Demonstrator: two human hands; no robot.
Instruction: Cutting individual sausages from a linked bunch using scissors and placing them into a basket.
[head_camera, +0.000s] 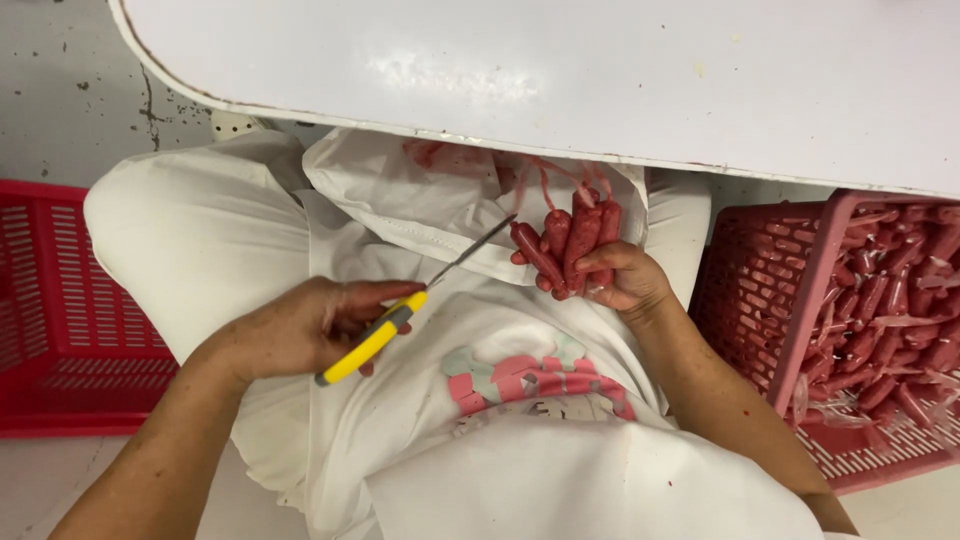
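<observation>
Left grip: my left hand (305, 325) clenched yellow-handled scissors (400, 318), blades toward the sausages.
Right grip: my right hand (622, 280) pinched a sausage bunch (565, 245) over my lap, below the white surface (560, 70).

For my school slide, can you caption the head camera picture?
Left hand points yellow-handled scissors at red sausages bunched in the right hand, beside a red basket.

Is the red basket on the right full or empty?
Partly full. The red basket holds a heap of small red sausages toward its far side, while bare mesh floor shows along its near edge.
</observation>
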